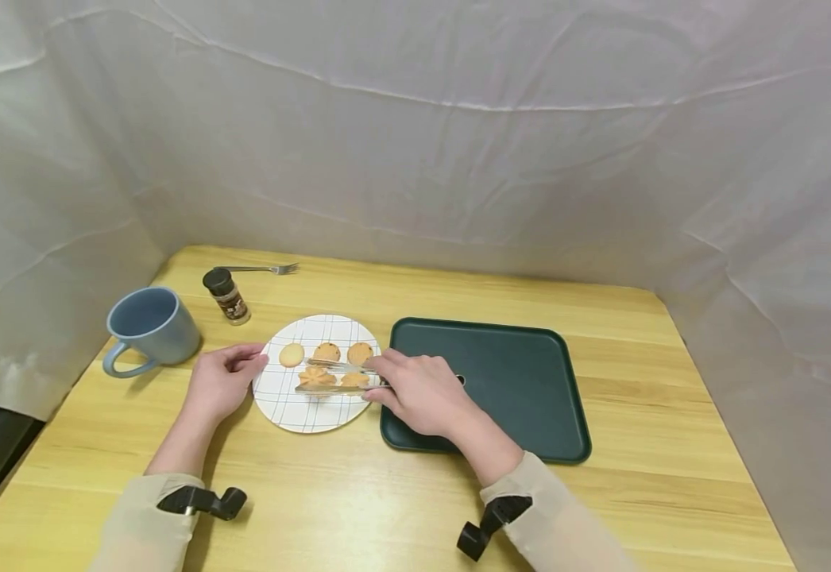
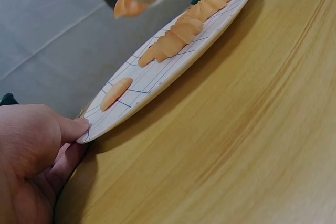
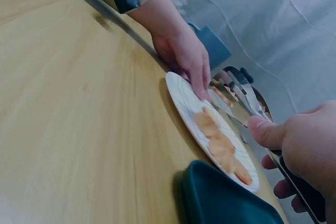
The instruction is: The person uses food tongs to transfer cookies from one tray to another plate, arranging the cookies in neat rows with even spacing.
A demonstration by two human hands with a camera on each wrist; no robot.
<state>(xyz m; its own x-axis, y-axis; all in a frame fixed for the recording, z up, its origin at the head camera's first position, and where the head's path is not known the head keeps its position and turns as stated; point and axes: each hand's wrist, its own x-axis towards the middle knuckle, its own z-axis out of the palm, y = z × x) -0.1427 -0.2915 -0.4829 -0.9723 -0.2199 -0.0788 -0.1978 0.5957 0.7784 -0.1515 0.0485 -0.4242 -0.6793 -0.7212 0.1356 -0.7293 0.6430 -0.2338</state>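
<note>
My left hand (image 1: 221, 381) pinches the left rim of a white plate (image 1: 280, 409) with a grid pattern, thumb on top and fingers below. Several cookies lie on it, among them a plain round cookie (image 1: 291, 355) near that hand. Metal tongs (image 3: 243, 90) with a dark handle are gripped in my right hand (image 1: 426, 395), which reaches in from the right over the tray's edge. Between the tongs' tips, raised above the plate, sits a flower-shaped cookie (image 2: 128, 6).
Right beside the plate lies a dark green tray (image 1: 515, 389). To the left stand a blue mug (image 1: 161, 334) and a spice jar (image 1: 228, 298) with a black lid. A fork (image 1: 265, 269) lies behind them near the table's back edge, before a pale curtain (image 1: 415, 175).
</note>
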